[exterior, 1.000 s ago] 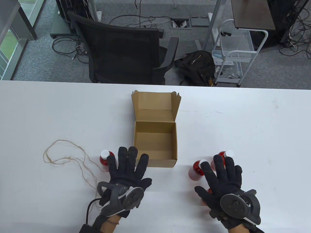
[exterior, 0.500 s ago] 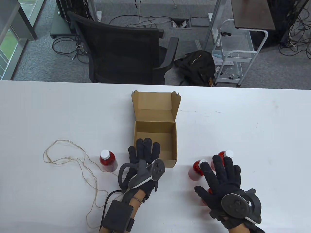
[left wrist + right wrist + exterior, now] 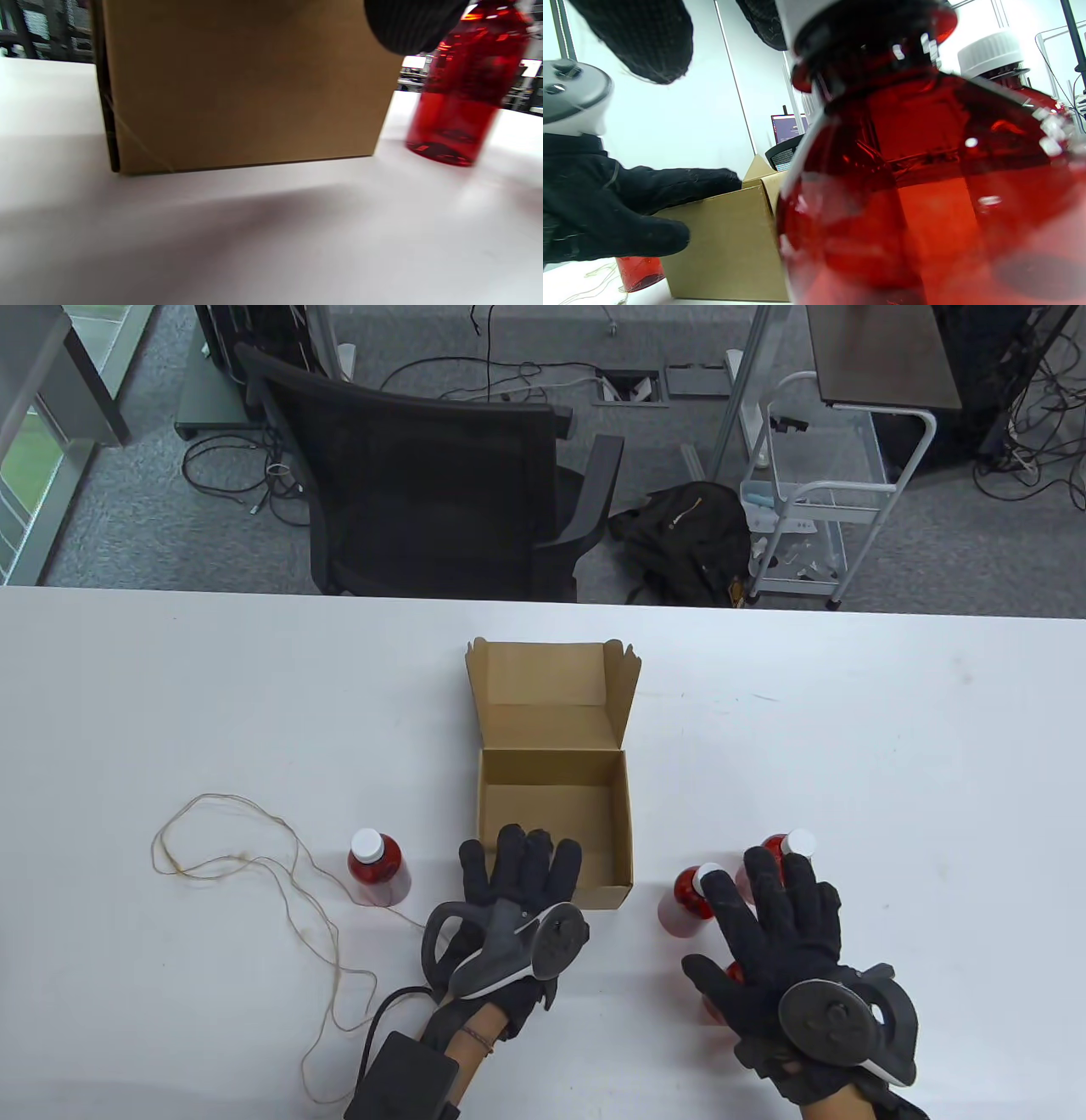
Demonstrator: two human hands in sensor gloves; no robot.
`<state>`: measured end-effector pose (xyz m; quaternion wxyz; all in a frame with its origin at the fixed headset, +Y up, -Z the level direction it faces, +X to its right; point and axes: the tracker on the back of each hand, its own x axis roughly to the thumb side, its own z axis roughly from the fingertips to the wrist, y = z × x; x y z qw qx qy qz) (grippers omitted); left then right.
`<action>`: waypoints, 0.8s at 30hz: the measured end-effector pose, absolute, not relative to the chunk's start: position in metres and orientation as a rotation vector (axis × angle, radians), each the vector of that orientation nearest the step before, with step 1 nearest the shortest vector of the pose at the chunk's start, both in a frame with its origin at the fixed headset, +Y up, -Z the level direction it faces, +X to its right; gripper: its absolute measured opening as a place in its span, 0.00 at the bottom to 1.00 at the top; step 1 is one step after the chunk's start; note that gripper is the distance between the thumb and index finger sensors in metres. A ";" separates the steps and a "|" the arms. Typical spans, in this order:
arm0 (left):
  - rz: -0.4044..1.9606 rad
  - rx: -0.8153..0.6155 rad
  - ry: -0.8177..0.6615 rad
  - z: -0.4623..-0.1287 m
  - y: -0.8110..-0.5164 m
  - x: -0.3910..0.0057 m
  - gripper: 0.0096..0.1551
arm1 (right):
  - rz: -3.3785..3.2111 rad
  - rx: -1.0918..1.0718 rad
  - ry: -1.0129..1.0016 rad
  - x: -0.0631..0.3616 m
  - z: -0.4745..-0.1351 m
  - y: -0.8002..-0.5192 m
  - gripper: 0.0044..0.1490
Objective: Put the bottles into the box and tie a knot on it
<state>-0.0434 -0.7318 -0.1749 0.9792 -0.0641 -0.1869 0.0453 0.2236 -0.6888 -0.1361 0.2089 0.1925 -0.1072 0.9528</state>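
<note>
box [image 3: 553,814] open at table centre; our left hand [image 3: 517,882] grips its near wall. right hand [image 3: 776,925] spread, fingers straight, over three red bottles [image 3: 689,895]. we should steady the box, load one at a time.

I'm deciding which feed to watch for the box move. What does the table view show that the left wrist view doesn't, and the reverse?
Only the table view shows the open box interior, empty, the left hand with fingers over the box's near wall, the string, the lone bottle left of the box, and the right hand over the bottle cluster. Only the left wrist view shows the box's bottom edge sitting flat on the table. Both show the cardboard box and a red bottle to its right.
</note>
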 end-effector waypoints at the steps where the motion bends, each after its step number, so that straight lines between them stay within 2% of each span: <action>1: 0.087 -0.142 -0.397 -0.171 -0.731 -0.042 0.55 | 2.651 0.535 -0.296 0.224 -0.136 -0.689 0.52; 12: 0.060 -0.376 -0.528 -0.134 -0.718 -0.036 0.57 | 2.653 0.517 -0.287 0.226 -0.138 -0.689 0.52; 24: 0.073 -0.458 -0.592 -0.111 -0.707 -0.026 0.61 | 2.654 0.510 -0.283 0.226 -0.138 -0.689 0.52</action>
